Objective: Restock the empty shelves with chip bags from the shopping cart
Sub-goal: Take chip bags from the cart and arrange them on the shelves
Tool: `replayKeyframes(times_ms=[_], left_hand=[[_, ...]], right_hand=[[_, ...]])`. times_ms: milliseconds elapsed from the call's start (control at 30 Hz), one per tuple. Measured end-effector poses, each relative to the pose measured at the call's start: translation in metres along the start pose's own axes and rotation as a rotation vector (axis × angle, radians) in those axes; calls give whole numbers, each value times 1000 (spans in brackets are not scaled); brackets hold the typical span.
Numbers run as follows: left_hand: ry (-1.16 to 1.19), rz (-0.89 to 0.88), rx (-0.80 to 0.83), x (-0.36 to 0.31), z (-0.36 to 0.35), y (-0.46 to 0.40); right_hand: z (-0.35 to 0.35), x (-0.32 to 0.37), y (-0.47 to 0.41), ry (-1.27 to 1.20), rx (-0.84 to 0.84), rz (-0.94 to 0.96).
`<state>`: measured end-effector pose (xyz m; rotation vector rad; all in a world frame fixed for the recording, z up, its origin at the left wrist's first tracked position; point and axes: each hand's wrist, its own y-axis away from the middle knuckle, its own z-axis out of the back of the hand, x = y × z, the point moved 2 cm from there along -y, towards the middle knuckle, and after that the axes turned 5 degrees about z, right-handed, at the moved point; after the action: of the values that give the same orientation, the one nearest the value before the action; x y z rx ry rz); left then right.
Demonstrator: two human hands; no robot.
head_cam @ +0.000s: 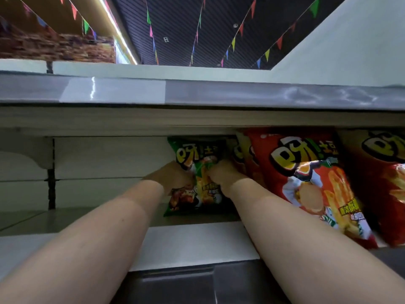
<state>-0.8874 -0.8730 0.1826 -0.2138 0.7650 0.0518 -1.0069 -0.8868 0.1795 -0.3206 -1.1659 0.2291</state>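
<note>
A green chip bag (197,194) stands upright deep in the shelf (65,218), near the back panel. My left hand (173,176) grips its left side and my right hand (223,174) grips its right side, both at mid height, so the bag creases between them. Both forearms reach in from below. Directly right of the green bag leans a large red chip bag (306,183), touching my right forearm. Another red bag (385,178) stands at the far right edge. The shopping cart is out of view.
The shelf above (197,95) overhangs with a grey price rail. The shelf's left part has a white back panel (105,172) and a bracket (28,154). A dark lower ledge (175,281) lies below my arms. Coloured pennants hang from the ceiling.
</note>
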Motion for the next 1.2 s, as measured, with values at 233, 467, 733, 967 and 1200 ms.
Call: replayKeyframes(times_ms=[233,467,733,967,1200], left_hand=[[101,21,-101,14,-4,-20],[19,-6,-197,13,-5,-8],[-112,-20,-262,-6,13,35],[-62,-50,-400,-8,7,102],[-82,51,-576,3,18,194]], right_hand=[[-7,-10,-15,97,-22,60],[-6,-7,-7,243,-58,47],[5,20,28,279,52,87],[14,27,85,265,186,181],[26,30,158,221,234,363]])
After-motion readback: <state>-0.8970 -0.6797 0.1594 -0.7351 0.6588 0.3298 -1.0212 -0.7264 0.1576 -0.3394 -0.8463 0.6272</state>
